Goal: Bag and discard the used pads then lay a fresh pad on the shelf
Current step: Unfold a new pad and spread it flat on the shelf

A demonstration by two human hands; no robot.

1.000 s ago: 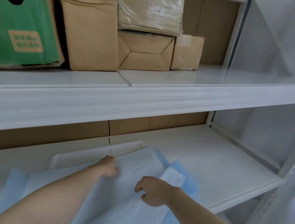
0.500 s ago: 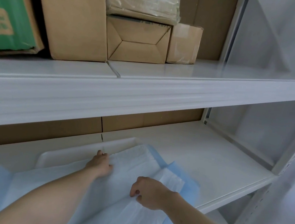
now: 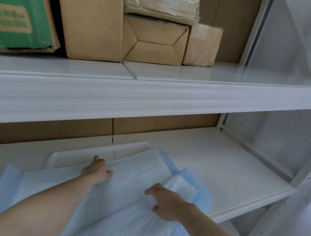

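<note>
The left hand [image 3: 96,171] lies flat on the pad [image 3: 135,172], fingers fairly straight and close together, thumb spread toward 3 o'clock, palm pressing the white top sheet. The right hand [image 3: 166,199] sits at about 4 o'clock from it, fingers curled onto a raised fold of the same pad; whether they pinch the fold or only press it I cannot tell, since the fingertips are hidden under the knuckles. Both forearms are bare and reach in from the bottom edge.

The pad is a large sheet, quilted white on top with a pale blue backing showing along its borders. It is not flat: a corner at 3 o'clock of the right hand is folded over, showing blue beneath and white above, and the near part hangs off the front toward the camera. It lies on the lower shelf [image 3: 221,170], its far edge overlapping a shallow white tray [image 3: 83,155] that shows at 12 o'clock of the left hand.

Above, the upper shelf [image 3: 153,91] spans the view and overhangs the lower one. On it stand a green carton [image 3: 19,11] at far left, a tall brown box [image 3: 92,18], a flatter brown box [image 3: 153,42] with a plastic-wrapped parcel [image 3: 161,1] on top, and a small box [image 3: 202,44] at right. Brown board backs both levels.
</note>
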